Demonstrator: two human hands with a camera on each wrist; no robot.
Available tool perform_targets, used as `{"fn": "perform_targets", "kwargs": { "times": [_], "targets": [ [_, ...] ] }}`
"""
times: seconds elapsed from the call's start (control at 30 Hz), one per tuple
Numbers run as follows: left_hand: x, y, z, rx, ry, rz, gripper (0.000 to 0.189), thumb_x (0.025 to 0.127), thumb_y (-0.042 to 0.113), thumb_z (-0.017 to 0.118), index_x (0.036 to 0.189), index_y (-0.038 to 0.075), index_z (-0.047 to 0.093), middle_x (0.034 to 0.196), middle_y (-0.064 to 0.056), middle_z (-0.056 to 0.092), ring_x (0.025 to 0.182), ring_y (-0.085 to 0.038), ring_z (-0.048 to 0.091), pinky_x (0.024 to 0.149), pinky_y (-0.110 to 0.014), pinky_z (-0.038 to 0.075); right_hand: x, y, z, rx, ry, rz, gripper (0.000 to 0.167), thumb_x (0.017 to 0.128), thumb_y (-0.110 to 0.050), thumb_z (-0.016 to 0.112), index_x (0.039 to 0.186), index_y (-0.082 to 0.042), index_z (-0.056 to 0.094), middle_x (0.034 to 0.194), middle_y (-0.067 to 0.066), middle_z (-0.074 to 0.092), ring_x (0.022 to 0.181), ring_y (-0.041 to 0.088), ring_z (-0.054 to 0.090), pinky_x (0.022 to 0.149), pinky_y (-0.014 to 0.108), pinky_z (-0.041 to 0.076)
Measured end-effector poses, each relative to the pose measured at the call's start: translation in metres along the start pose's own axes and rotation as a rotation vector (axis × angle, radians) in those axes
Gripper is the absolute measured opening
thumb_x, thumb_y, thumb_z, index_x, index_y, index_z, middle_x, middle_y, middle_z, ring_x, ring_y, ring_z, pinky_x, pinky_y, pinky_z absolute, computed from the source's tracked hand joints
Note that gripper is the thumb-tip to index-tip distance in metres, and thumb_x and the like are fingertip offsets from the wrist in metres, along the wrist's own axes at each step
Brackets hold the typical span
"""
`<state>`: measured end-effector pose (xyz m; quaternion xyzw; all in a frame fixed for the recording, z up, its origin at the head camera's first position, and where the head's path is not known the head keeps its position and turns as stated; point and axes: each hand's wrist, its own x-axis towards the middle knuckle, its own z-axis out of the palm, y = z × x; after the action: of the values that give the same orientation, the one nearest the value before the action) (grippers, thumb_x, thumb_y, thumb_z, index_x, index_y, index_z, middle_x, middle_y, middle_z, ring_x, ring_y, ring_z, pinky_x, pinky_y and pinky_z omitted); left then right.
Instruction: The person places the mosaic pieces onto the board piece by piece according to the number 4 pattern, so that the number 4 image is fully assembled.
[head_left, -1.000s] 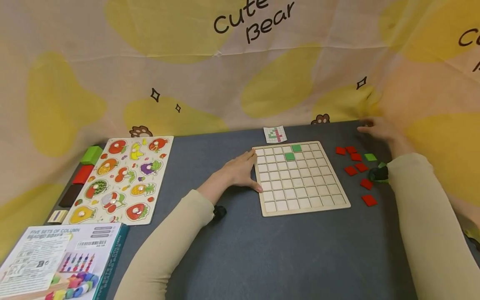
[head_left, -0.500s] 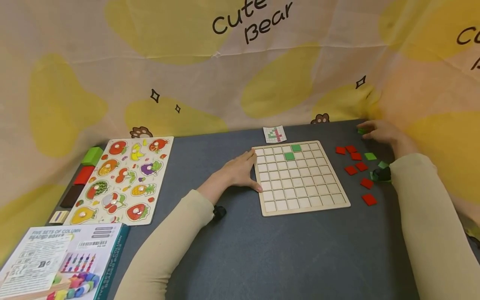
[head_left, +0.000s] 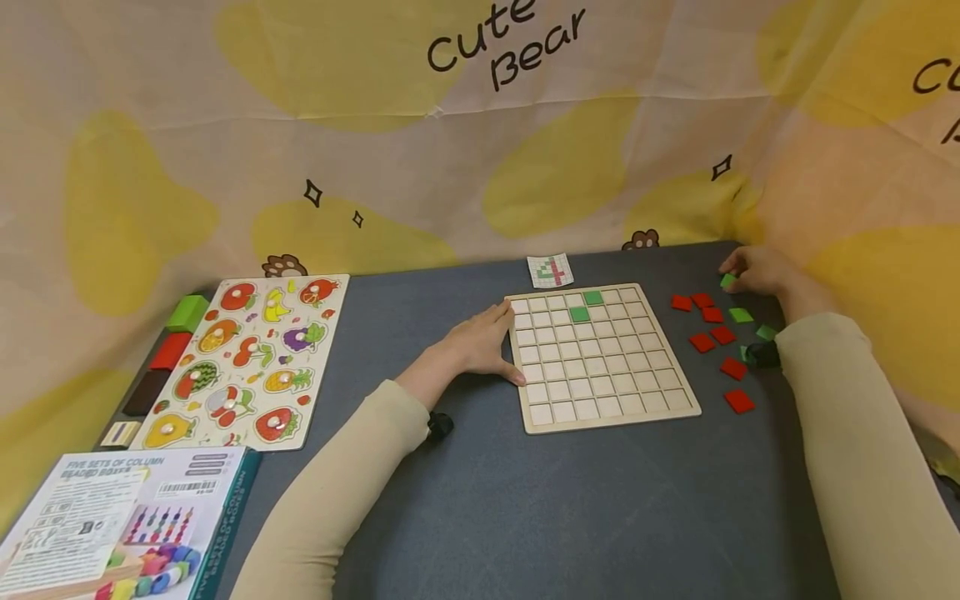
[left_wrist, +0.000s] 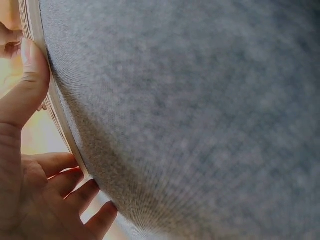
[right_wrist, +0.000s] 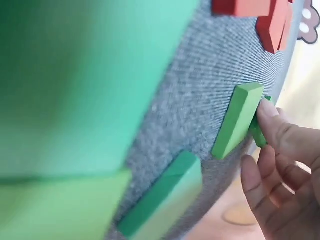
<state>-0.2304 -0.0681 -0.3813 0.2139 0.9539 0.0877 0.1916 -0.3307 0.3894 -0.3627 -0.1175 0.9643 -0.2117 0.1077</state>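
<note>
A pale wooden grid board (head_left: 606,364) lies on the dark table, with two green square tiles (head_left: 580,314) set in its upper cells. My left hand (head_left: 477,343) rests along the board's left side; in the left wrist view its thumb and fingertips touch the edge, spread apart. At the far right of the table, my right hand (head_left: 767,273) pinches a green square tile (head_left: 727,281) by thumb and fingers. Close to that hand lie loose red tiles (head_left: 712,314) and green tiles (head_left: 741,315). One green tile is partly hidden by the right wrist camera.
A small pattern card (head_left: 550,271) lies behind the board. To the left are a fruit puzzle board (head_left: 251,354), several coloured blocks (head_left: 171,351) and a bead-toy box (head_left: 135,525). A printed cloth (head_left: 420,167) hangs behind the table.
My right hand has picked out a green tile at the far right corner and drawn it slightly toward me. The left hand and the board have stayed in place.
</note>
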Motion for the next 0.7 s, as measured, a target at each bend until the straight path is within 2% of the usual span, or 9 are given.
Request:
{"fn": "perform_targets", "kwargs": {
  "times": [0.13,0.27,0.33,0.4,0.5,0.57,0.7],
  "targets": [
    [0.001,0.0,0.001,0.0,0.0,0.001,0.122,0.074,0.066,0.075,0.161,0.013,0.008,0.17,-0.005,0.0,0.158,-0.026,0.01,0.124,-0.052,0.025,0.002,-0.011,-0.003,-0.071,0.001,-0.02,0.024,0.082,0.0,0.073,0.098,0.013,0.061,0.096,0.031,0.062,0.086,0.038,0.058,0.066,0.029,0.045],
    [0.001,-0.001,0.001,0.0,0.003,0.001,0.122,0.074,0.066,0.075,0.161,0.013,0.008,0.17,-0.005,0.0,0.158,-0.026,0.01,0.124,-0.052,0.026,0.009,-0.037,0.0,-0.116,0.022,-0.07,0.022,0.08,-0.006,0.078,0.092,0.006,0.064,0.088,0.022,0.066,0.077,0.025,0.058,0.07,0.036,0.047],
    [0.0,-0.001,0.0,0.002,0.006,0.002,0.122,0.074,0.066,0.075,0.161,0.012,0.008,0.17,-0.005,0.0,0.158,-0.026,0.011,0.124,-0.052,0.026,0.013,-0.056,0.005,-0.079,0.047,-0.088,0.023,0.082,-0.011,0.079,0.094,0.004,0.067,0.089,0.018,0.069,0.076,0.018,0.059,0.072,0.034,0.047],
    [0.0,-0.001,-0.001,0.003,0.005,0.006,0.121,0.074,0.066,0.075,0.161,0.012,0.009,0.17,-0.005,0.001,0.157,-0.026,0.011,0.124,-0.051,0.026,0.016,-0.078,0.012,0.001,0.057,-0.117,0.023,0.083,-0.012,0.079,0.097,0.003,0.069,0.09,0.018,0.07,0.076,0.013,0.059,0.073,0.031,0.048],
    [0.0,-0.001,-0.001,0.0,-0.001,0.01,0.121,0.075,0.066,0.074,0.161,0.012,0.008,0.17,-0.005,0.0,0.158,-0.026,0.01,0.125,-0.05,0.025,0.017,-0.112,0.025,0.115,0.009,-0.159,0.02,0.086,-0.01,0.076,0.103,0.0,0.071,0.097,0.016,0.071,0.081,0.012,0.062,0.072,0.023,0.05],
    [-0.001,-0.001,-0.001,0.001,-0.006,0.011,0.121,0.075,0.066,0.074,0.161,0.012,0.007,0.17,-0.005,0.0,0.158,-0.026,0.01,0.125,-0.05,0.024,0.017,-0.132,0.035,0.179,-0.054,-0.205,0.02,0.088,-0.007,0.073,0.107,0.0,0.072,0.102,0.017,0.071,0.086,0.014,0.063,0.072,0.022,0.052],
    [-0.001,-0.001,-0.002,0.002,-0.008,0.009,0.12,0.075,0.066,0.073,0.161,0.012,0.008,0.17,-0.005,0.0,0.158,-0.027,0.01,0.125,-0.05,0.024,0.017,-0.165,0.055,0.238,-0.175,-0.298,0.021,0.09,-0.004,0.07,0.11,-0.002,0.073,0.108,0.016,0.072,0.093,0.019,0.067,0.079,0.031,0.056]
  ]
}}
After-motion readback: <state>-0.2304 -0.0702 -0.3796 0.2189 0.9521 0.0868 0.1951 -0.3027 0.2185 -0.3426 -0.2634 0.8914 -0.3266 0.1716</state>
